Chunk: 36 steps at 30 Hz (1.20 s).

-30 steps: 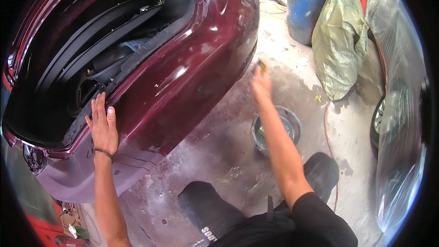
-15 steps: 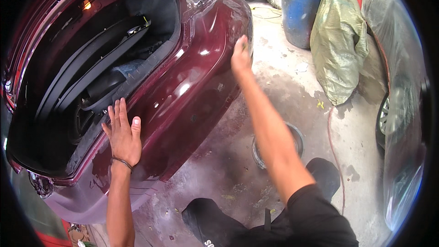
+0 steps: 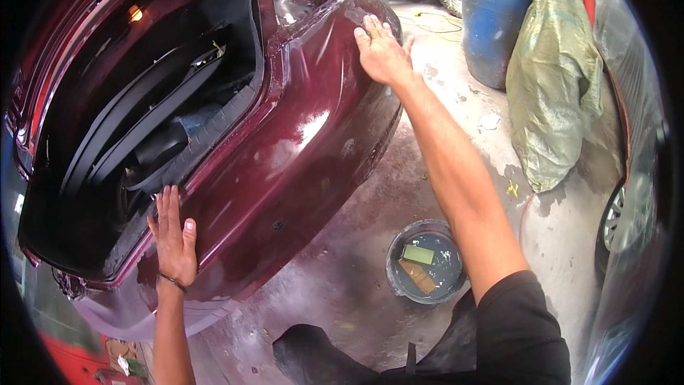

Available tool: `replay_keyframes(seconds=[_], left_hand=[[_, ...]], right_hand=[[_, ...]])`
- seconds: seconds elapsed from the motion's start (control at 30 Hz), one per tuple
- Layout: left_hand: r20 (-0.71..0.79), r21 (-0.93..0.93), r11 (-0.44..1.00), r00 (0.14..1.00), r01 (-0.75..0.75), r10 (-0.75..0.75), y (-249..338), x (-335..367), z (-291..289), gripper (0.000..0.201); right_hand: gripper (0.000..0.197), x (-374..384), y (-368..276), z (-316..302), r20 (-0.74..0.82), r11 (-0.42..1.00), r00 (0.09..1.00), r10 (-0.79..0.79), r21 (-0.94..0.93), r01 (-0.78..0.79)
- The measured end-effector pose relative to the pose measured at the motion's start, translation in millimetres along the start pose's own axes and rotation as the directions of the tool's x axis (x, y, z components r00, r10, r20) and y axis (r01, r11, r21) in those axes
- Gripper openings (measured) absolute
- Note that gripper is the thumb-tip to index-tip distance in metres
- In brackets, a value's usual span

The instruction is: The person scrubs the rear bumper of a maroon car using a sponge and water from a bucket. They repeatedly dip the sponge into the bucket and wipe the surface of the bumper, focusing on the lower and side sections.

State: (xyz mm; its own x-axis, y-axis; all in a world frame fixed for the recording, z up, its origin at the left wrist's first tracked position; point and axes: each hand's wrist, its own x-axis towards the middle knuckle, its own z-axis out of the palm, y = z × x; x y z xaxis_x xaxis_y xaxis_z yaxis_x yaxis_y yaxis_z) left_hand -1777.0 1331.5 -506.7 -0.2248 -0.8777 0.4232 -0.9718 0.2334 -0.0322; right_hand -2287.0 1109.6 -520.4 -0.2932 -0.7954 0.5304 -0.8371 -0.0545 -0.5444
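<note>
A dark red car bumper [image 3: 267, 178], shiny and wet in places, runs diagonally below the open trunk. My left hand [image 3: 175, 249] lies on its upper edge beside the trunk opening, fingers straight and thumb apart, holding nothing. At the bumper's far right corner my right hand [image 3: 385, 53] rests flat with fingers stretched out and thumb apart. Whether anything lies under that palm is hidden. Dull patches and a small dark mark show on the bumper's lower side.
A round bucket [image 3: 390, 274] of grey water holds a green block [image 3: 418, 254] and a brown piece [image 3: 419, 276]. Behind stand a blue barrel [image 3: 495, 21] and a pale green sack [image 3: 556, 93]. Plastic-covered bodywork [image 3: 638, 171] is at right. Black trim strips [image 3: 153, 107] lie in the trunk.
My right hand has moved from the bumper's side up onto its far corner and turned flat. My left hand stays on the edge. The view has shifted, and the bucket's contents now show.
</note>
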Motion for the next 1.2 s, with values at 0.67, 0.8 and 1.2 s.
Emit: replay_keyframes(seconds=[0.67, 0.8, 1.2], left_hand=[[-0.015, -0.015, 1.0, 1.0, 0.009, -0.009, -4, 0, 1, 0.073], [-0.015, 0.006, 1.0, 1.0, 0.01, -0.01, -14, -5, 10, 0.07], [-0.058, 0.071, 0.995, 0.996, 0.067, -0.063, -26, -12, 3, 0.073]], right_hand=[[0.077, -294, -131, 133, -0.178, 0.701, 0.982, 0.058, 0.708, 0.087], [0.072, -249, -84, 133, -0.207, 0.76, 0.976, 0.073, 0.645, 0.08], [0.068, -283, -150, 124, -0.153, 0.743, 0.982, 0.112, 0.669, 0.019]])
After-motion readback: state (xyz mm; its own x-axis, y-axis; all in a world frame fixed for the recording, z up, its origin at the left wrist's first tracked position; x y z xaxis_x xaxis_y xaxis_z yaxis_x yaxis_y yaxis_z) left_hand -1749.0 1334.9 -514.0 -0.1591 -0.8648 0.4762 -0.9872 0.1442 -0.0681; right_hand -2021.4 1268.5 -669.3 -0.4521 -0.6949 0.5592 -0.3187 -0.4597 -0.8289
